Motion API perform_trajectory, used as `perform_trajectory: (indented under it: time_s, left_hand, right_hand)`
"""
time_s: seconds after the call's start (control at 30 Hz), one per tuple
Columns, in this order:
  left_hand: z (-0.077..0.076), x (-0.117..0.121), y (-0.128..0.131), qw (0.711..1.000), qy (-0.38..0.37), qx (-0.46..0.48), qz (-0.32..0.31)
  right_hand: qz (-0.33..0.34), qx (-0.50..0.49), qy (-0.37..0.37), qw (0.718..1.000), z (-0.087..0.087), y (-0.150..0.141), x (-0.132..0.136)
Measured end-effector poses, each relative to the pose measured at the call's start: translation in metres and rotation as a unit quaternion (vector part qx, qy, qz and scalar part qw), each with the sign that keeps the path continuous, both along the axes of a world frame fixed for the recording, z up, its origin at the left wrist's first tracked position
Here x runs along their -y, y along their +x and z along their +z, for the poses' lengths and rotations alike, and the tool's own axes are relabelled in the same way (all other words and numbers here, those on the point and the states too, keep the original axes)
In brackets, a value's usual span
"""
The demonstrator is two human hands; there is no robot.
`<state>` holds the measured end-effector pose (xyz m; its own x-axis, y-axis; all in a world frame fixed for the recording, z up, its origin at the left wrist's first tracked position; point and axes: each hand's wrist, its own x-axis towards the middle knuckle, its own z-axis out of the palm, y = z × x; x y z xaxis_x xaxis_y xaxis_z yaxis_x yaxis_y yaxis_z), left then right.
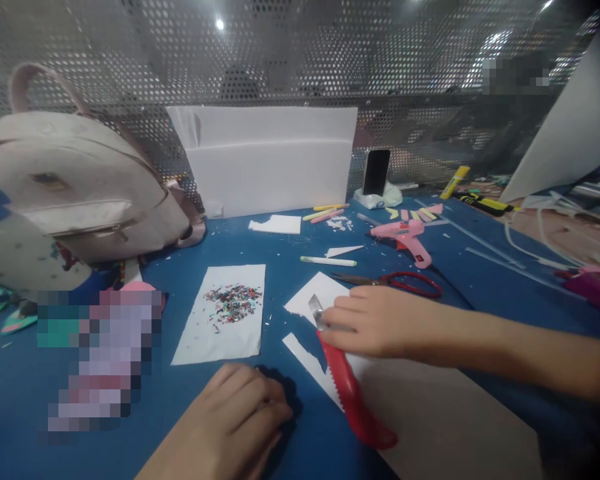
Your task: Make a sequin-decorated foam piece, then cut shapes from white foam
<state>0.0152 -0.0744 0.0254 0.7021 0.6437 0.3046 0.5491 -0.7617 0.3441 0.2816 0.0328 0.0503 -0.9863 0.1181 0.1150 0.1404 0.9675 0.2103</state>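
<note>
My right hand (pixel 365 320) reaches in from the right, with curled fingers closed around the metal neck of a red-handled utility knife (pixel 347 387). The blade points away from me, over a torn white paper piece (pixel 315 293). Under my wrist and the knife lies a large white board (pixel 445 413), with a narrow ragged strip (pixel 310 367) at its left. My left hand (pixel 235 420) rests at the front of the blue table, fingers curled in; its palm is hidden. Beyond it, a white sheet (pixel 195 333) bears a heap of colourful bits (pixel 234 303).
Scissors (pixel 413 283) with red handles and a pink glue gun (pixel 405 237) lie beyond my right hand. Further back are a marker (pixel 329 261), a propped phone (pixel 377 172) and a standing white board (pixel 275 170). A pale backpack (pixel 80 180) occupies the left.
</note>
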Motion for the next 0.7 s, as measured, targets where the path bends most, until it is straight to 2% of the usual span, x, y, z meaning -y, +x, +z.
perform_trajectory:
  time_s: [0.13,0.33,0.5,0.6,0.7]
  left_hand:
    - [-0.004,-0.002,0.011,0.998,0.053,-0.012,-0.034]
    - [-0.016,0.001,0.021,0.988,0.131,-0.034,-0.081]
    - [-0.008,0.0,0.019,0.989,0.113,-0.067,-0.071]
    - [-0.003,-0.009,0.015,0.995,0.073,-0.048,-0.048]
    - [0.0,-0.025,0.012,1.0,0.0,-0.022,-0.019]
  right_hand:
    - [0.025,0.002,0.065,0.998,-0.016,0.002,0.009]
    - [0.065,0.005,0.09,0.994,-0.014,-0.003,0.01]
    - [0.039,-0.072,0.131,0.988,-0.011,0.006,0.002]
    - [0.003,-0.135,0.088,0.987,-0.011,0.013,0.001]
    - [-0.067,-0.196,-0.032,0.978,-0.011,0.019,0.004]
